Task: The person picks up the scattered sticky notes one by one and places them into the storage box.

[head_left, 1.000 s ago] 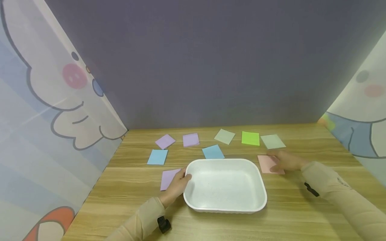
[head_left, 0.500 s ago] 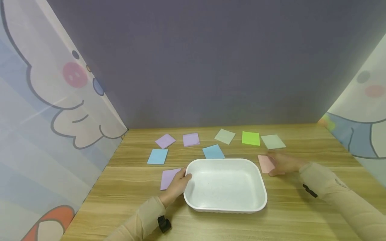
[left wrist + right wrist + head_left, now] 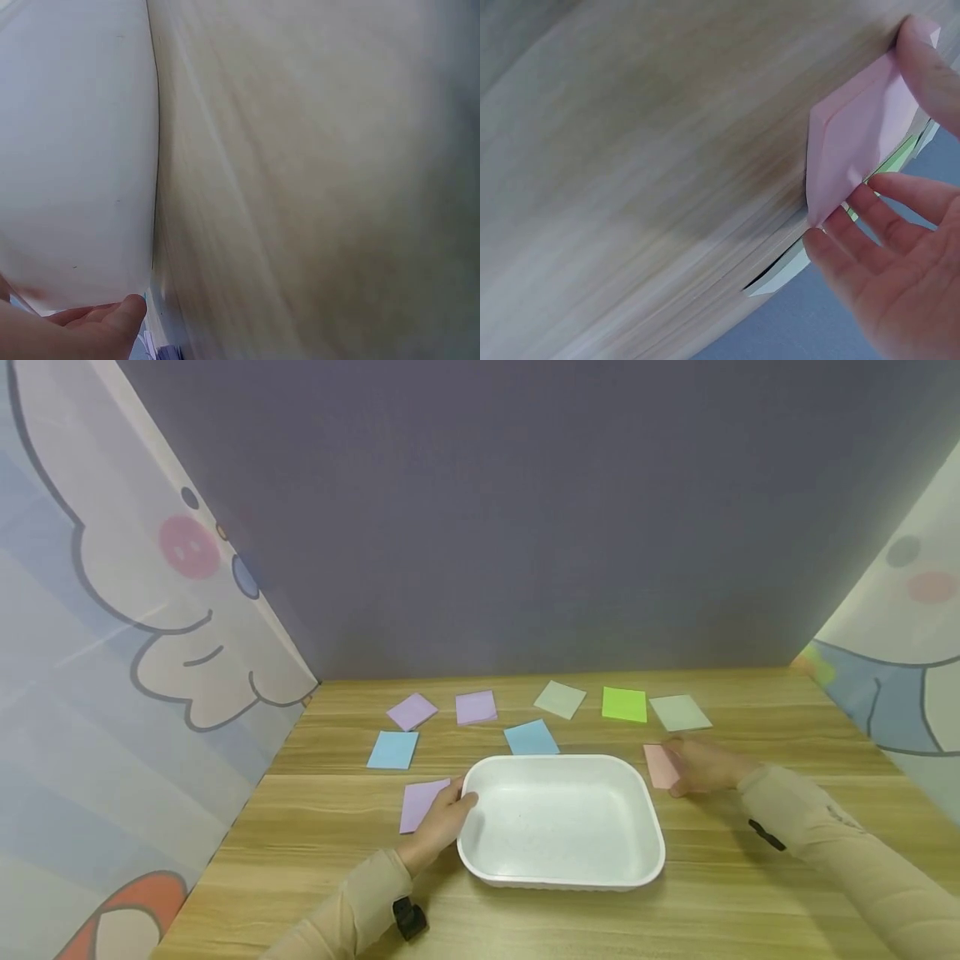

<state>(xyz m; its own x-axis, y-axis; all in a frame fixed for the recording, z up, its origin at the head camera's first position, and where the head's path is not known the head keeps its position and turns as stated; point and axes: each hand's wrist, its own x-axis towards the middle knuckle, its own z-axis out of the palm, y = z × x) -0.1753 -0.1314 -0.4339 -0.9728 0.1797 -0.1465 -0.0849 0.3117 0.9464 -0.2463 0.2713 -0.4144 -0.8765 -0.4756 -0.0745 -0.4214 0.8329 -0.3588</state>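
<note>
A white plastic tray [image 3: 561, 822] with a raised rim stands on the table. My left hand [image 3: 442, 818] grips its left side, thumb over the rim and fingers under the outer wall. In the left wrist view the fingers [image 3: 120, 319] lie against the tray's outside. Right of the tray is a pink sticky note pad [image 3: 662, 767], partly covered by my right hand [image 3: 705, 764]. Seen from the right wrist, that hand pinches the pink pad [image 3: 855, 135] from two opposite edges, thumb on one and fingertips on the other.
Purple pads [image 3: 476, 707], blue pads [image 3: 531, 737], pale green pads [image 3: 680, 712] and a bright green pad [image 3: 624, 704] lie scattered on the wooden table [image 3: 570, 931]. Behind rises a dark grey panel [image 3: 525, 527]. Cartoon-printed sheets [image 3: 90, 735] flank both sides.
My right hand has shifted slightly left over the pink pad, its thumb and fingers closing around it. The left hand and the tray have stayed in place.
</note>
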